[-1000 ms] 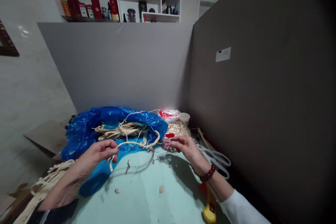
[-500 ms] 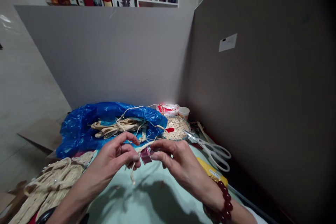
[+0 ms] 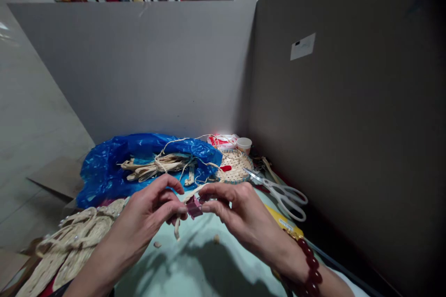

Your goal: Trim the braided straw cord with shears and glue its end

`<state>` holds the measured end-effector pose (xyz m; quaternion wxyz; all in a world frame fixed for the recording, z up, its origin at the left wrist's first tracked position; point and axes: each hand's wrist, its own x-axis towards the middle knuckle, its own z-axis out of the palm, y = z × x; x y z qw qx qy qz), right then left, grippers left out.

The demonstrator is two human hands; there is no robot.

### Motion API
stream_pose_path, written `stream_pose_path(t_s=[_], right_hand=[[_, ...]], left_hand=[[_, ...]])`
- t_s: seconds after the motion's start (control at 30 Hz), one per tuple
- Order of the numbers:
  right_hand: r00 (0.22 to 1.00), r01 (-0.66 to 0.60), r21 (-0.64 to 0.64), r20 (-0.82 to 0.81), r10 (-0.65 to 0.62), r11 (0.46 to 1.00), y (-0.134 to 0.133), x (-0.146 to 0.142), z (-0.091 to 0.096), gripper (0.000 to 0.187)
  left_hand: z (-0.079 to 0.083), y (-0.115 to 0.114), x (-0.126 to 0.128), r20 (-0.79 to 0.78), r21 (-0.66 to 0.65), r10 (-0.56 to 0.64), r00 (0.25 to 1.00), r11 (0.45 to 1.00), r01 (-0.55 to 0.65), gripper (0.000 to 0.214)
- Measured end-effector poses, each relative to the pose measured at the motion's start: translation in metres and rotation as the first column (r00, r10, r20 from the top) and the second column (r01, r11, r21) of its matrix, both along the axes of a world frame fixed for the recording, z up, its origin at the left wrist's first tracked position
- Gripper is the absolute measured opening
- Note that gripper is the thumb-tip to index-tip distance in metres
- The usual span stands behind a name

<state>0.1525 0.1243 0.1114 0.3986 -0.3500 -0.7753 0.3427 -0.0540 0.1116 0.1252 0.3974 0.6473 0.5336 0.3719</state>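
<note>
My left hand (image 3: 153, 211) and my right hand (image 3: 232, 211) meet over the pale green table (image 3: 205, 264). Between their fingertips sits a small pink clip (image 3: 193, 207) on a pale straw strip (image 3: 178, 225) that hangs down from it. The left fingers pinch the strip just left of the clip. The right thumb and fingers are closed on the clip itself. A dark red bead bracelet (image 3: 308, 264) circles my right wrist.
Behind the hands lies a blue plastic bag (image 3: 104, 174) with a bundle of straw strips (image 3: 156, 167). A round woven disc (image 3: 237, 169), white-handled scissors (image 3: 284, 192), a small cup (image 3: 244, 144) and a yellow tool (image 3: 283, 225) lie to the right. Woven straw pieces (image 3: 69, 246) lie left. Grey partition walls (image 3: 331, 102) close the back and right.
Both hands came together toward me from the blue bag, bringing the strip and the pink clip. Since half a second ago they have hardly shifted.
</note>
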Motion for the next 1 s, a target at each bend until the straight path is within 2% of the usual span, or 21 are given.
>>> stream_pose_path(t_s=[0.27,0.5,0.63,0.8,0.9,1.0], right_hand=[[0.997,-0.055,-0.006,-0.061,0.055,0.998,-0.005,0.0,0.004,0.022],[0.975,-0.161,-0.114,-0.172,0.141,0.98,-0.002,-0.001,0.004,0.02],[0.944,-0.235,-0.164,-0.272,0.185,0.958,0.0,-0.002,0.0,0.021],[0.93,-0.282,-0.224,-0.301,0.209,0.933,0.0,-0.003,-0.003,0.022],[0.935,-0.276,-0.247,-0.293,0.2,0.929,0.0,-0.004,-0.004,0.018],[0.96,-0.209,-0.264,-0.24,0.146,0.942,0.0,-0.005,-0.005,0.014]], left_hand=[[0.018,-0.01,0.008,-0.062,-0.003,0.006,0.998,1.0,-0.006,0.012],[0.013,-0.006,0.001,0.082,-0.13,-0.064,0.995,0.989,0.074,0.016],[0.009,-0.004,-0.002,0.097,-0.16,-0.094,0.991,0.981,0.108,0.026],[0.007,-0.001,-0.004,0.107,-0.164,-0.128,0.986,0.976,0.144,0.029],[0.006,-0.001,-0.006,0.103,-0.173,-0.152,0.983,0.97,0.168,0.032],[0.006,-0.001,-0.007,0.083,-0.187,-0.169,0.982,0.965,0.182,0.034]])
